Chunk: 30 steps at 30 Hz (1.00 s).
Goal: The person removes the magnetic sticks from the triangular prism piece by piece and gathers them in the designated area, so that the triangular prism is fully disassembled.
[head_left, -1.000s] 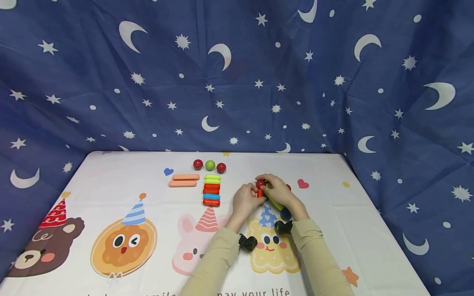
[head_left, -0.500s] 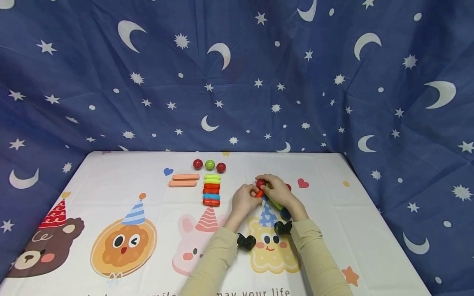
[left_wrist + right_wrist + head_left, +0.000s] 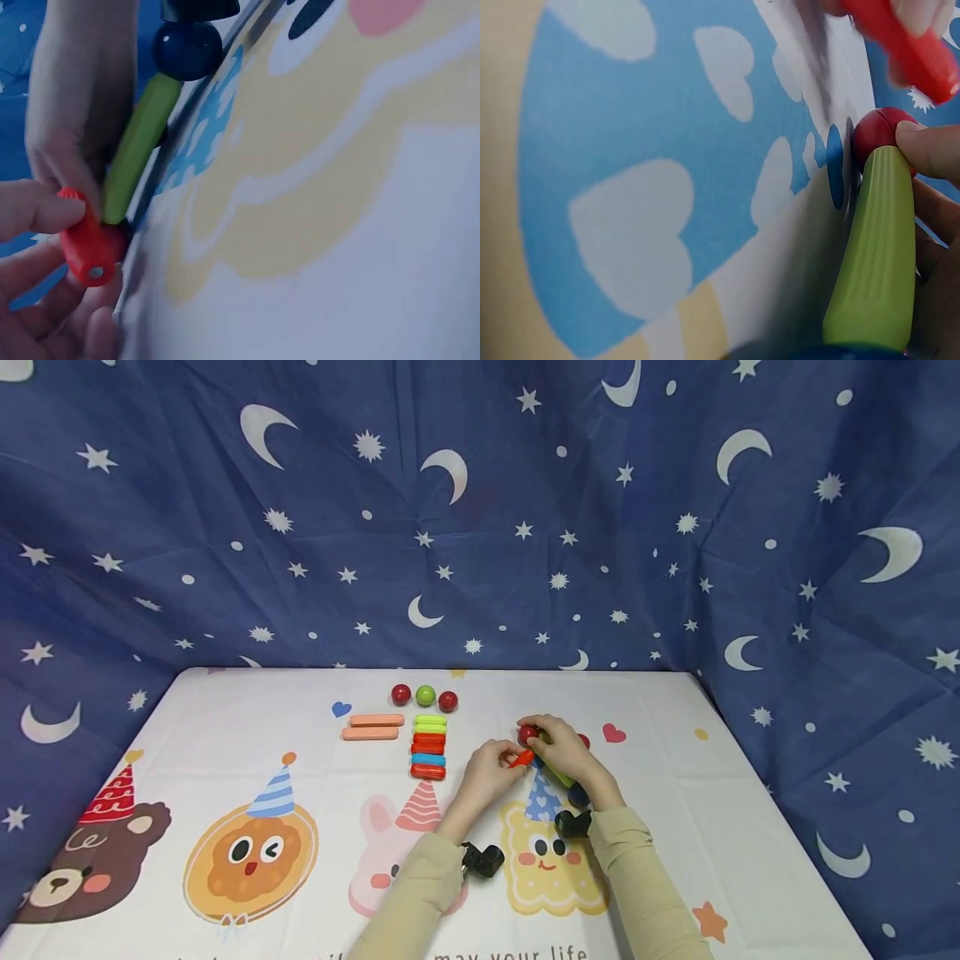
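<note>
**Both hands at the rod-and-ball piece, right of table centre**

Cloth [image 3: 225,710]: white, cartoon animals in party hats; blue moon-and-star drape [image 3: 480,510] behind.

Left to right, head view:

- Two orange rods [image 3: 372,727] lie flat and parallel, one just behind the other, at about 9 o'clock from the stack.
- Stack [image 3: 429,747]: short rods side by side, touching, running front to back: yellow-green, red, blue, red.
- Three balls [image 3: 425,696] in a row at 12 o'clock from the stack: red, green, red, close but apart.
- Left hand [image 3: 483,777]: fingers curled, thumb and fingertips pinching a short red rod [image 3: 521,759]. In the left wrist view the red rod [image 3: 88,251] sits at the near end of the green rod [image 3: 135,150], just beside it; contact cannot be told.
- Right hand [image 3: 566,750]: curled over the green rod [image 3: 557,772], a fingertip on the red ball [image 3: 528,733] at its far end. Right wrist view shows the red ball [image 3: 881,135] seated against the green rod [image 3: 874,255], a fingertip pressing the ball.
- Dark blue ball [image 3: 577,793] at the green rod's near end, about 5 o'clock from the right hand, touching it in the left wrist view [image 3: 187,49].
- Another red bit shows at the hand's 3 o'clock, mostly hidden.
- Black wrist cameras on both cuffs.
</note>
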Tool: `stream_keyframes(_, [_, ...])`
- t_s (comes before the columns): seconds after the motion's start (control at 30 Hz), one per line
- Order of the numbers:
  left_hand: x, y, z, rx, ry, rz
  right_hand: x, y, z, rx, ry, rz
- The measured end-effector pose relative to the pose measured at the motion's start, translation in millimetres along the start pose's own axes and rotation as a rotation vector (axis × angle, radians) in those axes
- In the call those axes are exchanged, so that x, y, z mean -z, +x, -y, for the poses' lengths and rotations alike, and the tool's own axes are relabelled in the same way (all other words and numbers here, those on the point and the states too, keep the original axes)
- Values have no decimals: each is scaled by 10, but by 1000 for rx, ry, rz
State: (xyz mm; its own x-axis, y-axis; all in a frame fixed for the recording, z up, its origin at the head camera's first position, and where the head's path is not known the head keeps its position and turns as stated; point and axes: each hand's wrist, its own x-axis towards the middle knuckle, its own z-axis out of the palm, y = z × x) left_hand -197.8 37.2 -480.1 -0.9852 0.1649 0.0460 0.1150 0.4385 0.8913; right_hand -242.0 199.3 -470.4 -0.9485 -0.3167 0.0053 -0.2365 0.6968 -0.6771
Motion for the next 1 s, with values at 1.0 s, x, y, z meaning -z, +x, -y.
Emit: stream_keyframes(1.0, [1052,-696,188,-201,449,-46,19,-27,24,-32,1,20])
